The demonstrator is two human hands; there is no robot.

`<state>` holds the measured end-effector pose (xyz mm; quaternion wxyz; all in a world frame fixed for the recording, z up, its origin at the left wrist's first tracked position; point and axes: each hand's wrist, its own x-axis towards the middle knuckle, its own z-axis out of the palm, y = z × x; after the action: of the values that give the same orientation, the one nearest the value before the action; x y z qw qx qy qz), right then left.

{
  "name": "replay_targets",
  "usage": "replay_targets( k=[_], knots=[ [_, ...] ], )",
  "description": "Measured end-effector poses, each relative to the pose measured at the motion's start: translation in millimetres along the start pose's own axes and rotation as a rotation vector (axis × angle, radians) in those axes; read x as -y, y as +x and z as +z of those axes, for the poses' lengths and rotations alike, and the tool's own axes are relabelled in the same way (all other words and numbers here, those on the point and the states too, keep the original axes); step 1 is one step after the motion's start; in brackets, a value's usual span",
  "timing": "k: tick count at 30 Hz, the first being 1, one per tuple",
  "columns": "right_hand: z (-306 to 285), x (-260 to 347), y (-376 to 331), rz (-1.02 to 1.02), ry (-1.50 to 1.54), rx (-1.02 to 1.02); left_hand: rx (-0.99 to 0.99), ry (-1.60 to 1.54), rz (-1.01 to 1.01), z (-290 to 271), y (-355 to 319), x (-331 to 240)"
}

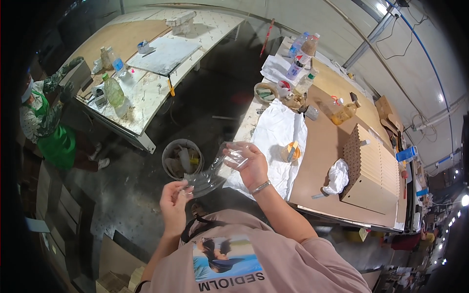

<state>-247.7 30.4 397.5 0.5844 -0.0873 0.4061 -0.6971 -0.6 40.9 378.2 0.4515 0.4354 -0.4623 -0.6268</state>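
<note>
Holding a clear plastic glove [215, 171] up in front of the chest, over the dark floor. Left hand [174, 198] pinching the cuff end between thumb and fingertips, right hand [251, 163] curled around the other end, fingers closed on the plastic. Grey bucket [182, 158] just behind it, white cloth [273, 141] on the brown worktable [322, 151] off to the right.

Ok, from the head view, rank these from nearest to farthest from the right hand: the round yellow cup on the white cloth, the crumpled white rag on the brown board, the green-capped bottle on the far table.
From the right hand:
1. Round yellow cup, just right of the hand on the white cloth.
2. Crumpled white rag, farther right on the brown board.
3. Green-capped bottle, far upper left on the other table.
</note>
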Motion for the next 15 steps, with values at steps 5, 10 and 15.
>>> replay_targets(
  k=[5, 10, 15],
  knots=[
    [11, -16, -4, -0.164, -0.183, 0.052, -0.057, -0.121, -0.084, 16, -6, 7],
    [7, -36, -6, -0.14, -0.328, 0.218, -0.097, 0.41, 0.378, -1, 20, 2],
    [-1, -40, -11, -0.125, -0.417, 0.427, -0.128, 0.8, 0.739, -7, 35, -18]
  ],
)
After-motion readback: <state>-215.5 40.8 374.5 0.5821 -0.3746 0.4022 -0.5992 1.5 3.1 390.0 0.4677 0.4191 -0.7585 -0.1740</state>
